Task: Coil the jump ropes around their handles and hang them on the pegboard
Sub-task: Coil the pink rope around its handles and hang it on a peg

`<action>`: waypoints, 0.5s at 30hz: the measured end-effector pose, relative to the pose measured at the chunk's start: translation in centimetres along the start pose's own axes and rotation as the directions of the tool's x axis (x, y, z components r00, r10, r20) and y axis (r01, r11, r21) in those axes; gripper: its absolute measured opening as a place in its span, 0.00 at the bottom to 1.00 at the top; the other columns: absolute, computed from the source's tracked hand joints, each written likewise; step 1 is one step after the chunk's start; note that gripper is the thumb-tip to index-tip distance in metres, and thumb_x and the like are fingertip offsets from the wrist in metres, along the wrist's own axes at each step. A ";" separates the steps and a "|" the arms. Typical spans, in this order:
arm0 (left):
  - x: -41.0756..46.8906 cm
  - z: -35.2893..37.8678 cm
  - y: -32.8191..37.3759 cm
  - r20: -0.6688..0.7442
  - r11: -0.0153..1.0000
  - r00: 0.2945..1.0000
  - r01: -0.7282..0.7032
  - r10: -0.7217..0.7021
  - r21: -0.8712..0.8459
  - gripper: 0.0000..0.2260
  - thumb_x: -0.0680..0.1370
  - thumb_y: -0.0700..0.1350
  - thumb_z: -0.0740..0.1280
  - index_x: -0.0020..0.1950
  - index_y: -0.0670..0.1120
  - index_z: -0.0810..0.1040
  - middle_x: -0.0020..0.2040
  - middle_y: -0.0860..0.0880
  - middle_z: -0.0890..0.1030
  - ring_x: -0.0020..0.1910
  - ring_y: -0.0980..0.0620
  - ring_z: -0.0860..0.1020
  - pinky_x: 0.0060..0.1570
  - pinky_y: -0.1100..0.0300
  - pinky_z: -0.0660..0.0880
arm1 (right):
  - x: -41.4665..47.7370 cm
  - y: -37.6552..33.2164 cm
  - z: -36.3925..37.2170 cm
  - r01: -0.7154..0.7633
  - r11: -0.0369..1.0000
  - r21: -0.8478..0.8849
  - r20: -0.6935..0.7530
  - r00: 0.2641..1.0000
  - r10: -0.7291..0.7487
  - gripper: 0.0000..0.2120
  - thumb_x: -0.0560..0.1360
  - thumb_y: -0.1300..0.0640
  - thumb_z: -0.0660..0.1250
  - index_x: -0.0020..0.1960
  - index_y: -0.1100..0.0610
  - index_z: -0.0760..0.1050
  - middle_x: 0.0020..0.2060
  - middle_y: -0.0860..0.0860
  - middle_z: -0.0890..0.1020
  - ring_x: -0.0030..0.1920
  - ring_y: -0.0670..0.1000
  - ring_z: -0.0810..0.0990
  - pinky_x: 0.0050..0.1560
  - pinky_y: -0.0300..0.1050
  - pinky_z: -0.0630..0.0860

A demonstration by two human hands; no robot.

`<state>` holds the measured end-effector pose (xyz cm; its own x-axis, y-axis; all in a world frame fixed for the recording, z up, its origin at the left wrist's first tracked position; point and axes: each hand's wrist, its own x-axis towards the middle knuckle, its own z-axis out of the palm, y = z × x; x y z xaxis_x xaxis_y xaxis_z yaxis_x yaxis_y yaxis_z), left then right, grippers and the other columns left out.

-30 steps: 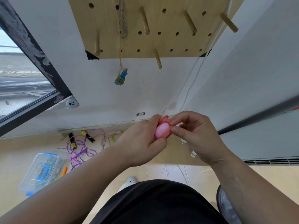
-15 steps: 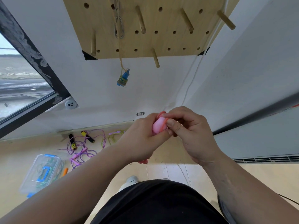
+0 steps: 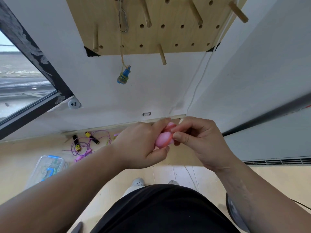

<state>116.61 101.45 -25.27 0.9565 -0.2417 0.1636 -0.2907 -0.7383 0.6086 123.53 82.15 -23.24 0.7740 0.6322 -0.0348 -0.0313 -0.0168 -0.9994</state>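
My left hand (image 3: 143, 145) grips a pink jump rope bundle (image 3: 164, 138), pink handles with red-orange rope wound round them, at chest height. My right hand (image 3: 200, 140) pinches the rope at the bundle's right side with thumb and forefinger. Above, the wooden pegboard (image 3: 168, 36) hangs on the white wall with several pegs sticking out. A coiled blue jump rope (image 3: 124, 76) dangles from it on a cord below a metal carabiner (image 3: 123, 19). On the floor at the left lies a purple jump rope (image 3: 87, 145) with black and yellow handles, loose and tangled.
A clear plastic box with blue clips (image 3: 48, 169) sits on the floor at the lower left. A pink handle (image 3: 80, 158) lies beside the purple rope. A dark-framed window (image 3: 25, 91) is on the left, a floor vent (image 3: 277, 161) on the right. A white cable (image 3: 200, 81) runs down the wall.
The view has tilted, and both hands sit slightly lower and to the right. My right thumb and forefinger have shifted round the pink bundle, working the rope against it.
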 end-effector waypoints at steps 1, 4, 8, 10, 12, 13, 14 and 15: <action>-0.1 0.0 -0.2 0.018 0.998 1.000 -0.020 0.019 0.054 0.28 0.74 0.59 0.58 0.68 0.44 0.72 0.40 0.50 0.82 0.34 0.45 0.79 0.31 0.53 0.75 | -0.1 0.0 -0.1 -0.026 1.000 -0.001 0.007 1.000 0.026 0.05 0.70 0.65 0.73 0.45 0.62 0.83 0.37 0.48 0.85 0.37 0.49 0.82 0.41 0.42 0.78; 0.0 0.1 -0.5 0.100 0.983 0.992 -0.091 0.076 0.157 0.26 0.72 0.59 0.57 0.63 0.44 0.74 0.40 0.50 0.81 0.34 0.44 0.78 0.31 0.55 0.73 | -0.4 0.4 -0.4 -0.072 0.995 -0.067 0.033 0.997 0.074 0.03 0.70 0.63 0.74 0.42 0.62 0.83 0.33 0.51 0.83 0.36 0.49 0.80 0.39 0.40 0.76; -0.1 1.3 0.7 0.143 0.951 0.972 -0.215 0.187 0.223 0.23 0.70 0.57 0.58 0.51 0.41 0.78 0.33 0.47 0.78 0.28 0.42 0.76 0.25 0.57 0.71 | -0.1 0.9 -0.4 -0.136 0.975 -0.174 -0.062 0.990 0.127 0.05 0.74 0.63 0.74 0.40 0.57 0.83 0.27 0.56 0.72 0.29 0.48 0.73 0.32 0.37 0.71; -0.1 1.9 0.9 0.070 0.983 0.990 -0.128 0.120 0.132 0.23 0.71 0.57 0.57 0.53 0.40 0.77 0.34 0.46 0.79 0.29 0.40 0.76 0.26 0.56 0.70 | 0.3 0.7 -0.3 -0.107 0.969 -0.225 -0.109 0.990 0.084 0.05 0.75 0.63 0.74 0.41 0.55 0.82 0.27 0.55 0.71 0.29 0.48 0.70 0.32 0.39 0.70; 0.2 2.1 0.7 0.024 0.999 0.999 0.033 -0.033 0.001 0.23 0.72 0.59 0.55 0.53 0.43 0.76 0.38 0.49 0.81 0.33 0.41 0.77 0.31 0.52 0.72 | 0.5 0.4 -0.4 -0.087 0.979 -0.185 -0.175 0.983 0.054 0.05 0.78 0.61 0.71 0.44 0.54 0.81 0.28 0.54 0.75 0.30 0.50 0.74 0.33 0.41 0.73; 0.3 2.1 0.6 0.010 0.992 0.994 0.113 -0.113 -0.058 0.22 0.73 0.60 0.55 0.52 0.45 0.76 0.38 0.50 0.81 0.35 0.43 0.77 0.33 0.49 0.74 | 0.4 0.3 -0.4 -0.074 0.987 -0.143 -0.194 0.980 0.045 0.04 0.79 0.60 0.70 0.46 0.53 0.80 0.31 0.55 0.78 0.32 0.51 0.77 0.34 0.43 0.74; 0.5 1.9 0.5 -0.015 0.978 0.984 0.177 -0.180 -0.110 0.21 0.73 0.61 0.55 0.51 0.47 0.75 0.38 0.51 0.81 0.35 0.44 0.78 0.34 0.47 0.74 | 0.3 0.2 -0.4 -0.052 0.992 -0.116 -0.198 0.980 0.028 0.03 0.79 0.60 0.70 0.48 0.53 0.79 0.34 0.54 0.81 0.35 0.52 0.80 0.35 0.44 0.76; 0.6 1.7 0.6 -0.036 0.957 0.969 0.234 -0.243 -0.173 0.19 0.72 0.61 0.55 0.50 0.49 0.75 0.37 0.51 0.81 0.33 0.46 0.78 0.33 0.45 0.75 | 0.0 0.1 -0.3 -0.028 0.993 -0.111 -0.189 0.982 0.007 0.02 0.77 0.59 0.72 0.48 0.54 0.79 0.38 0.53 0.82 0.38 0.52 0.81 0.37 0.45 0.78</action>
<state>116.93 99.79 -26.12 0.9987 -0.0322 0.0383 -0.0500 -0.6539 0.7549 123.70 81.93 -23.34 0.8792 0.4746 -0.0426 0.0170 -0.1206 -0.9926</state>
